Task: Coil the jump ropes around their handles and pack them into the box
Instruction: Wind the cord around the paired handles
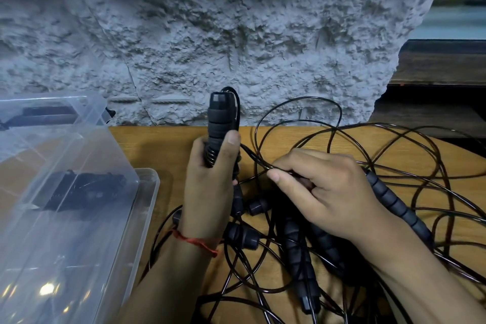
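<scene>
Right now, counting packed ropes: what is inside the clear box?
One black coiled rope bundle shows through the clear box wall, a second dark shape farther back. Glare hides the near end.

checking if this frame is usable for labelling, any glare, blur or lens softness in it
Head view: bright glare spots on the clear plastic box, hazing what lies inside. Head view: the wall goes soft toward the top. Head view: the left hand, the handle it grips, and the right hand pinching a rope are sharp. Head view: light is dim and even, shadows soft.
</scene>
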A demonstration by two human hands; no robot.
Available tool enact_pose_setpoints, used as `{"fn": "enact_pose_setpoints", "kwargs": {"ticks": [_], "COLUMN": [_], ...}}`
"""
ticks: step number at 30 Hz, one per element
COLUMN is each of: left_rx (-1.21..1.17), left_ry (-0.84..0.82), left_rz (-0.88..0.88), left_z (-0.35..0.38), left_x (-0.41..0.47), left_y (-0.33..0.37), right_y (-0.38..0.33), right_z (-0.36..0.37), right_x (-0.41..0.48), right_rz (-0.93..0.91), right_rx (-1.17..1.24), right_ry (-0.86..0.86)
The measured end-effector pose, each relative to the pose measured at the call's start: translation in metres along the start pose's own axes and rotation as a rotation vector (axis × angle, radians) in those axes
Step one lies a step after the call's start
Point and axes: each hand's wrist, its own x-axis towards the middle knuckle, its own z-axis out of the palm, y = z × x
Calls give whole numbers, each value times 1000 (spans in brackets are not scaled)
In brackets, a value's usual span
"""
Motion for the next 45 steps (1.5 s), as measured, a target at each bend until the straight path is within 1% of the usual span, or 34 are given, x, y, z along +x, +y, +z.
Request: {"fn": "enact_pose_setpoints", "kwargs": {"ticks": [1, 4, 6, 9, 11, 14, 16, 18, 20, 23, 27, 29, 31, 34, 36, 38, 41, 45], "left_rx": [-3, -152, -142, 20, 200, 463, 554, 615, 685, 763, 772, 783, 813, 890, 904, 890, 899, 863], "left_ry": [-37, -149, -196, -257, -261, -260, -285, -303, -289, -278, -305, -326, -348, -384, -416, -433, -467, -542], "left_rz": [7, 45, 69, 160, 251, 456, 560, 602, 585, 508, 422, 399, 382, 373, 386, 399, 430, 519], "left_z": [-1, -10, -12, -7, -6, -10, -11, -11, -10, -4, 1, 2, 1, -4, -7, -7, -6, -9], "left_x": [0, 5, 7, 0, -1, 8, 11, 12, 11, 7, 3, 1, 1, 4, 4, 0, -4, -6], "left_y": [-1, -6, -8, -8, -11, -18, -19, -21, -22, -20, -14, -12, -10, -7, -3, 1, 4, 1], "right_y": [0, 1, 0, -1, 0, 1, 2, 3, 4, 7, 7, 7, 7, 9, 9, 11, 16, 24], "right_z": [-1, -2, -1, -1, -2, -1, -1, -1, 1, 4, 4, 6, 6, -1, -9, -18, -26, -34], "right_x": [0, 0, 1, 1, 2, 2, 1, 0, -1, -1, 0, 0, 0, 2, 5, 7, 9, 11], "right_rz": [10, 22, 17, 5, 1, -8, 2, 8, -2, -1, 52, 50, 24, -27, -31, -24, 7, 165], "right_rx": [5, 23, -2, -43, -56, -88, -87, -83, -104, -128, -19, -14, -59, -169, -175, -112, 27, 271], "right_ry": [19, 41, 33, 3, -10, -30, -24, -13, -25, -34, 19, 15, 20, 78, 102, 92, 4, -143]}}
